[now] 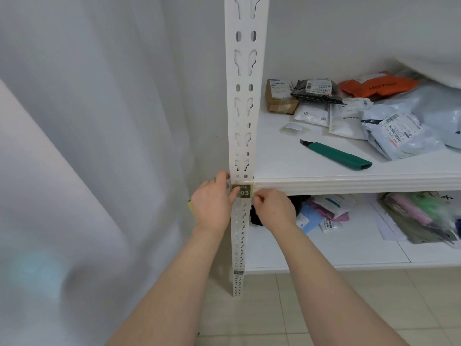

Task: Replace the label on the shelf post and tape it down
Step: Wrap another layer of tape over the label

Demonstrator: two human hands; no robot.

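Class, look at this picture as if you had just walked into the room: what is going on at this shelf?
A person is fixing a small dark label reading "03" onto the white perforated metal shelf post, level with the upper shelf board's edge. The left hand presses its thumb on the label's left side, while the right hand pinches at its right edge. A green utility knife lies unused on the white upper shelf, beside a pile of mail parcels.

Dark "03" label [243,191] on white post [245,101]
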